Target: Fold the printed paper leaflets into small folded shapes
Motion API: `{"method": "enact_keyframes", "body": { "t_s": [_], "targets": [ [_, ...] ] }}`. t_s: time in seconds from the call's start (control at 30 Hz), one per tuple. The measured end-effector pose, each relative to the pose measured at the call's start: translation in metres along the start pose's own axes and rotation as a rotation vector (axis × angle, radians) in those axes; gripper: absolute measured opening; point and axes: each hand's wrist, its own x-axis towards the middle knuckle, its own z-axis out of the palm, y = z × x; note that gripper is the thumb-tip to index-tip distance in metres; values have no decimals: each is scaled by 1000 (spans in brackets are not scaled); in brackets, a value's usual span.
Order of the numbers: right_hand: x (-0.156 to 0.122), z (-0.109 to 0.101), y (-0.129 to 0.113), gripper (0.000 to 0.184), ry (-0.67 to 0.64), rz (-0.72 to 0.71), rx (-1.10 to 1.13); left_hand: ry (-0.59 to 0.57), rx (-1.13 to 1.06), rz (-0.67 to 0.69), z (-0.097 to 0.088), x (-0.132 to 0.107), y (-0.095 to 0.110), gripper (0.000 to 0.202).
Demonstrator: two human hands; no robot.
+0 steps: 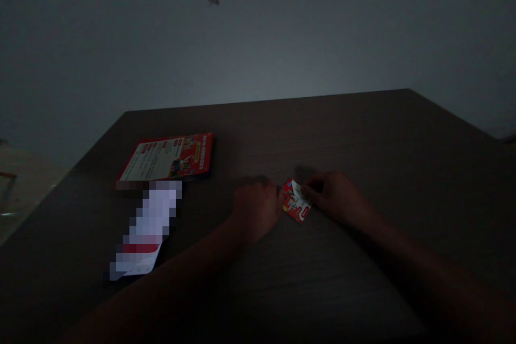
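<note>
Centrally, a small red-and-white printed card (295, 204) lies between both hands, just above or on the dark wood-grain table (363, 134); contact cannot be determined. The left hand (258, 207) is closed, fingers curled, with the thumb at the card's left edge. The right hand (336, 196) is partly closed, thumb and forefinger pinching the opposite edge. White lettering on red labels marks the card and a flat red-and-white package (167, 157) at far left; the characters are too small and dim to read. A smartphone (141, 267), its screen pixelated, lies nearer.
</note>
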Motion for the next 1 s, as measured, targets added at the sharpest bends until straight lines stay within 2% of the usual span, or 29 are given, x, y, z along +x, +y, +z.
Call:
{"method": "enact_keyframes", "body": {
  "t_s": [0.13,0.33,0.47,1.0],
  "targets": [
    [-1,-1,-1,24,-12,5,9,74,-79,20,3,-1,-3,34],
    [-1,-1,0,25,-17,-11,15,215,-212,236,7,2,-4,24],
    [-1,0,0,26,-11,-20,-6,254,-229,287,10,3,-5,25],
    [0,1,1,25,1,-29,13,222,-224,132,7,3,2,23]
  ]
}}
